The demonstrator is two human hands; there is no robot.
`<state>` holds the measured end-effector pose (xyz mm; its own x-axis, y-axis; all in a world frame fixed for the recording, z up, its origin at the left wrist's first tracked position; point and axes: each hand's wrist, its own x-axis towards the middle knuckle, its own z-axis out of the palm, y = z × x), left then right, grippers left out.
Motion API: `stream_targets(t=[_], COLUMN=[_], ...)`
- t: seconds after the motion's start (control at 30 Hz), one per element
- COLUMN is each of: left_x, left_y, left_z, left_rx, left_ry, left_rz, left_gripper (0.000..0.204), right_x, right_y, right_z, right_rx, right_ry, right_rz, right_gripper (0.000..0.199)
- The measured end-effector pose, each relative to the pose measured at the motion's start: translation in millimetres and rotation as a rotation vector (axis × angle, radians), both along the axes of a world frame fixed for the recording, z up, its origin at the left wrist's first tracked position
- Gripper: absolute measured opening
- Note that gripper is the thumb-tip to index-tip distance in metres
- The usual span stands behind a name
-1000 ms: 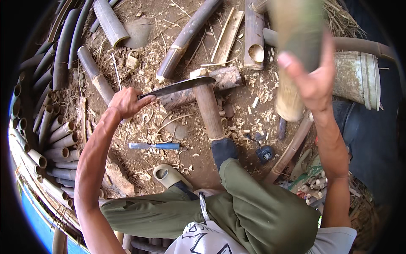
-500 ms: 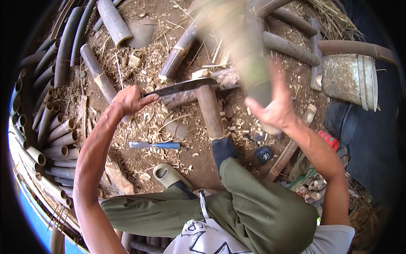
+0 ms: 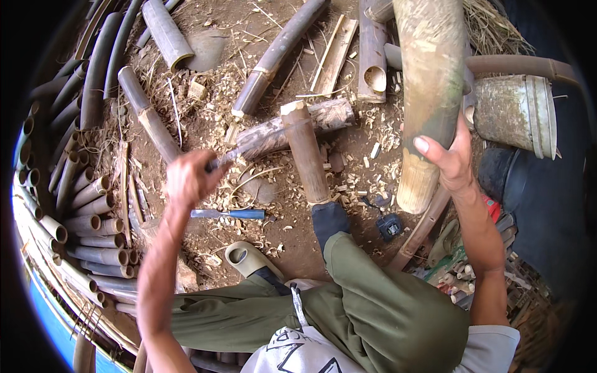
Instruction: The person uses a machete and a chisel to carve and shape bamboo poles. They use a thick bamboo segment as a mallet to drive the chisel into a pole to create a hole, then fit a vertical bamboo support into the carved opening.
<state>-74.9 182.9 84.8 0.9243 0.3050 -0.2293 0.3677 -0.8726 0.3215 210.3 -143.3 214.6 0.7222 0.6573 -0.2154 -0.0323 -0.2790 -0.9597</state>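
At nine o'clock, our left hand grips a blurred knife; with our right hand we clasp a thick bamboo at two. A chisel lies at eight.

Left grip drawn back, bamboo swung rightward

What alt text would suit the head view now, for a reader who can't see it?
A person's right hand holds a thick, pale-ended bamboo piece, while the motion-blurred left hand grips a long blade. On the shaving-strewn ground lie bamboo lengths and a blue-handled chisel; more bamboo is stacked at left.
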Motion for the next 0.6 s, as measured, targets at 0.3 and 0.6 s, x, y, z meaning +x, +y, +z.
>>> stream_targets(t=[0.3,0.6], left_x=[-23,-24], left_y=[-51,-47], left_z=[10,4], left_rx=[-0.077,-0.07], left_ry=[0.25,0.26], left_rz=[0.098,0.073], left_gripper=[0.022,0.02], right_x=[-6,-4], right_y=[-10,-11], right_z=[-12,-11], right_rx=[-0.044,-0.07], right_ry=[-0.079,-0.061], right_rz=[0.081,0.116], right_gripper=[0.08,0.08])
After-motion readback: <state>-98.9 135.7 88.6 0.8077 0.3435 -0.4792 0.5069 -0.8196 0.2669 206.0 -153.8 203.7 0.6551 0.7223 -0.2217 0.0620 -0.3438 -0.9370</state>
